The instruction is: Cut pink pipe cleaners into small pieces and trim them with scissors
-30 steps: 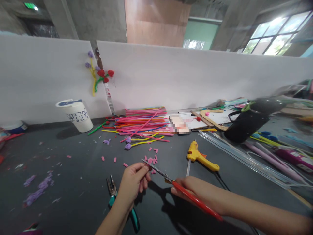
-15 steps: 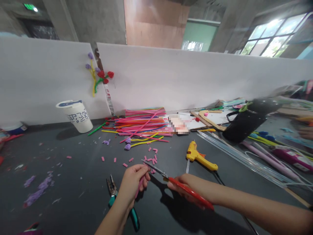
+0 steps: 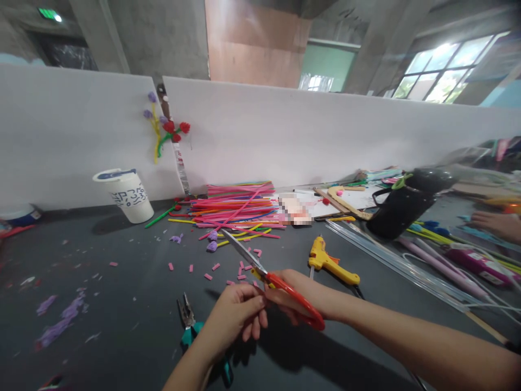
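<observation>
My right hand is closed around the red handles of the scissors, whose blades point up and to the left over the dark table. Fingers pinched together, my left hand is beside the scissors' handles and close to the right fingertips; what it holds is hidden. Small cut pink pieces lie scattered just beyond my hands. Pliers with teal handles lie partly under my left forearm. Behind the pieces is a pile of pink, red and orange stems, with purple-tipped yellow stems in front.
A yellow glue gun lies right of the scissors. A white cup stands at the left, a black bottle at the right. Clear sticks run along the right side. Another person's hand shows at the far right.
The scissors have swung more upright, with their tips away from my left fingers. My left hand has moved right, toward my right hand. The pink strip it held no longer shows. Another person's hand shows more.
</observation>
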Available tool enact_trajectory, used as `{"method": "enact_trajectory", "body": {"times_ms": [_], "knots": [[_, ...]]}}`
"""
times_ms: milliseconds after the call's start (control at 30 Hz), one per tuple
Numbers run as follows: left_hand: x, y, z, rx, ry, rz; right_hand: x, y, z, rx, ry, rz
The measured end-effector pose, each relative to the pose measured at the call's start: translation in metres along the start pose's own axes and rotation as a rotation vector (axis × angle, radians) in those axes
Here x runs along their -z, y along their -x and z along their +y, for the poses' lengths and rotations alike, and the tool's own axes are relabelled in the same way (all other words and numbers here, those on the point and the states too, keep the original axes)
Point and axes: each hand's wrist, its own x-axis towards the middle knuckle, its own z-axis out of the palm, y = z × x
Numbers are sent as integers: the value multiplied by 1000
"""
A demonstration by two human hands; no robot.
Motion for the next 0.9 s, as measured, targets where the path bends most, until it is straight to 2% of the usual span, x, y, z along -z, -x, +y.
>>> {"method": "enact_trajectory", "body": {"times_ms": [133, 333, 500, 667, 767, 900], "knots": [[0, 0, -2, 29, 26, -23, -1, 1, -2, -48, 32, 6], [-3, 1, 0, 47, 19, -14, -2, 3, 0, 60, 12, 38], [-2, 3, 0, 26, 69, -51, 3, 3, 7, 42, -30, 83], [-3, 2, 1, 26, 65, -52, 8, 5, 2, -40, 22, 134], [-2, 1, 1, 6, 35, 6, 9, 6, 0, -49, 14, 124], [5, -3, 2, -88, 57, 235, 16, 20, 6, 15, 46, 117]]}}
